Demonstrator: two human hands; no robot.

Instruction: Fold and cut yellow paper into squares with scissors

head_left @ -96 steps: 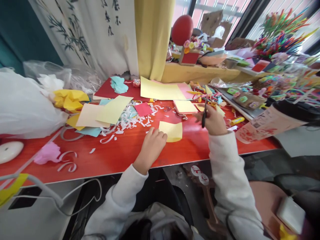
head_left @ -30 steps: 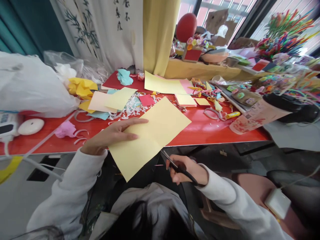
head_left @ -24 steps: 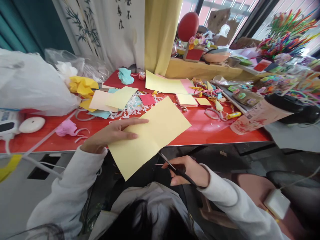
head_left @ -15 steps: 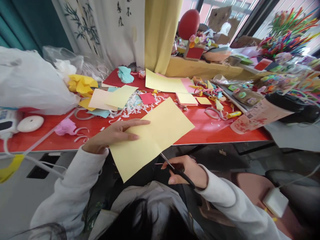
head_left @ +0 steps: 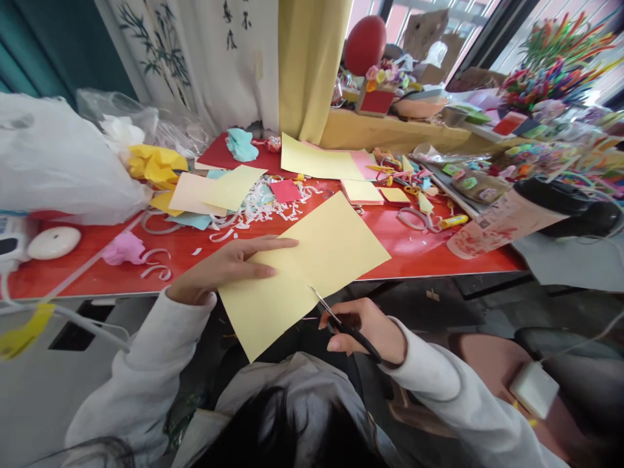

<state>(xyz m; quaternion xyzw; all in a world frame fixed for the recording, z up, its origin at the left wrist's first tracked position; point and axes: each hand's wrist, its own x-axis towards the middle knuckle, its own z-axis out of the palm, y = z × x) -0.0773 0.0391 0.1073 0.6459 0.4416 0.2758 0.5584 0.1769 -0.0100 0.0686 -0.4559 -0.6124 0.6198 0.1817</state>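
Observation:
A pale yellow sheet of paper (head_left: 336,240) is held at a slant over the table's front edge. My left hand (head_left: 238,263) grips its left side, two fingers lying on top and the rest hidden beneath. My right hand (head_left: 368,328) is closed round the black handles of a pair of scissors (head_left: 333,315). The blades sit at the sheet's lower edge, with one tip showing on top of the paper. Whether the other blade lies under the sheet cannot be made out.
On the red table (head_left: 234,257) lie white paper shreds (head_left: 248,205), small square papers (head_left: 361,192) and a pink crumpled piece (head_left: 123,248). A white plastic bag (head_left: 58,156) stands left. At right is a cup with a black lid (head_left: 507,221). Behind it are craft pieces.
The yellow sheet and my left hand have shifted slightly right. The scissors' tip, at the sheet's edge before, now reaches further in over the paper.

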